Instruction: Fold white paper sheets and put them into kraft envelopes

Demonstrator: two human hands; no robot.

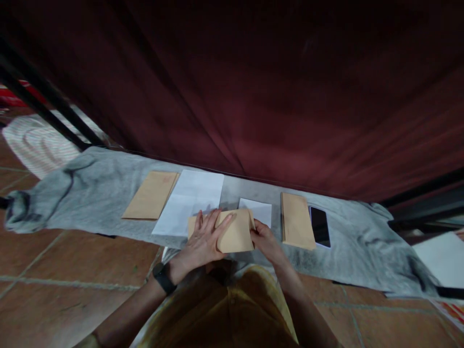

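Observation:
A brown paper envelope point(235, 233) lies crosswise in front of me at the near edge of the cloth. Spread over its left part, my left hand point(207, 238) presses it down with the fingers apart. My right hand point(264, 237) pinches the envelope's right end, where the paper opens or folds; its fingertips are partly hidden. Behind the envelope sits a small white sheet point(256, 210). Larger white paper point(192, 198) lies to the left, beyond my left hand.
Brown envelopes point(150, 195) lie at the left, more brown envelopes point(297, 220) at the right beside a phone point(320, 226). Grey cloth point(97, 193) covers the narrow surface. A dark red curtain point(246, 106) hangs behind it; black bars point(54, 104) stand at the left.

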